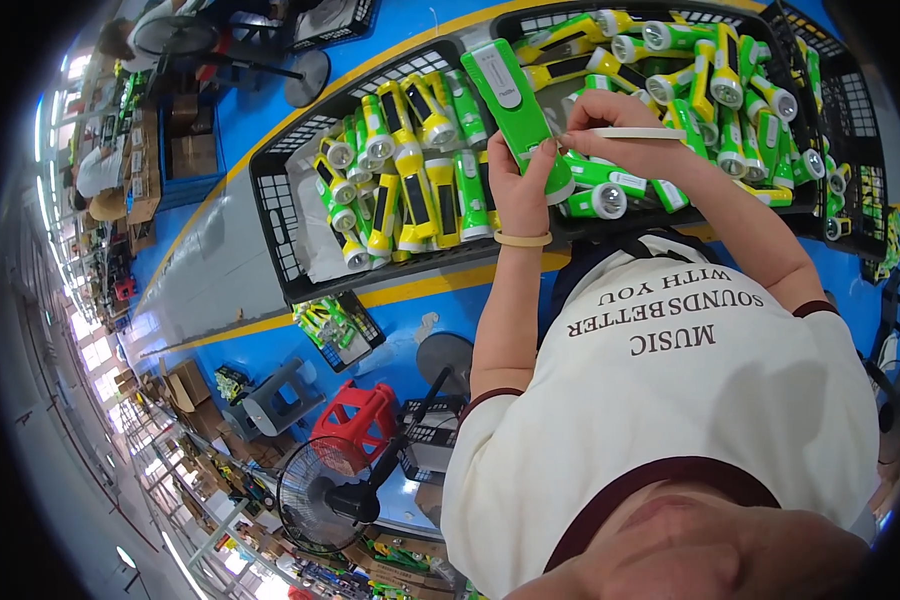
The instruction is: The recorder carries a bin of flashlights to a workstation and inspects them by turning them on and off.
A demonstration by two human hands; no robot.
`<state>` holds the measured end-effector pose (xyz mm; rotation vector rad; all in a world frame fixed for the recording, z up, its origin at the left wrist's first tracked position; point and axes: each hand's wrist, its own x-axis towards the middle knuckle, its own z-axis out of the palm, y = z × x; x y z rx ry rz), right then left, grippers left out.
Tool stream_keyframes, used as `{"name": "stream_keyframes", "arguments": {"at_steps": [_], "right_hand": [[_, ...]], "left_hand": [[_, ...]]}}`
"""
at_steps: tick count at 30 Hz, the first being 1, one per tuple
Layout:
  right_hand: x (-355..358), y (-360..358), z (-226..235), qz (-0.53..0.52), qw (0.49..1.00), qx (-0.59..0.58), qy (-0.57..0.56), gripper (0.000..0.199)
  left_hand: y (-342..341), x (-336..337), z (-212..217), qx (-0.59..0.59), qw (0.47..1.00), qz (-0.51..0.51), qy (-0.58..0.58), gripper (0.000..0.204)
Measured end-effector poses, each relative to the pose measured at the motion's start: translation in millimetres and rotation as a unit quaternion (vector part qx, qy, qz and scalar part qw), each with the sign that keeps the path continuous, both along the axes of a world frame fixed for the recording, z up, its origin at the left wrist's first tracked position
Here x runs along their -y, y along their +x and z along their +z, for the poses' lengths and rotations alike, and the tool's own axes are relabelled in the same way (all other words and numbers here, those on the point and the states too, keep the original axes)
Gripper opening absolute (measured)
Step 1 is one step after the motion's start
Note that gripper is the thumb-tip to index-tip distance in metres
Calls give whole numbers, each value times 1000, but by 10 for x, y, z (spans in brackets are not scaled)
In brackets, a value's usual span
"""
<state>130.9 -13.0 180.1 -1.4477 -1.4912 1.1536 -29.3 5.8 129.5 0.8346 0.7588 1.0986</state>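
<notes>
A green flashlight (510, 100) with a pale grey panel on its handle is gripped in my left hand (522, 195), near its wider lower end. My left thumb lies along its side. My right hand (605, 125) meets the flashlight by that thumb, fingers curled and tips pinched together at its edge; whatever may be between them is too small to make out. Both hands are above black crates. In the left crate (275, 215), yellow and green flashlights (410, 175) lie in rows. Beneath my right hand, the right crate (660, 222) holds a loose heap of flashlights (725, 75).
Another black crate (865, 110) stands at the far right. Lower left are a small bin of flashlights (355, 335), a red stool (362, 420) and a standing fan (320, 495). A second fan (175, 38) and a person (120, 40) appear at upper left.
</notes>
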Motion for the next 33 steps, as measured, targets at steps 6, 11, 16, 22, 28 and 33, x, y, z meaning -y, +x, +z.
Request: {"name": "stream_keyframes", "arguments": {"at_steps": [6, 11, 16, 22, 28, 33], "right_hand": [[-306, -496, -209, -49, 994, 4, 98, 16], [-452, -479, -331, -64, 969, 106, 213, 13], [-247, 572, -666, -184, 956, 187, 135, 17], [329, 957, -660, -223, 970, 91, -29, 22], [742, 1116, -562, -231, 969, -30, -81, 15], [973, 1351, -405, -241, 964, -93, -68, 15]], "left_hand": [[-158, -156, -84, 337, 903, -37, -262, 38], [-225, -521, -436, 335, 906, 3, -259, 36], [-1182, -1371, -1005, 46, 973, 150, -168, 40], [-828, -1367, -1080, -711, 565, 231, 349, 49], [467, -459, -875, -506, 531, -327, 596, 28], [698, -661, -962, -504, 533, -546, 406, 36]]}}
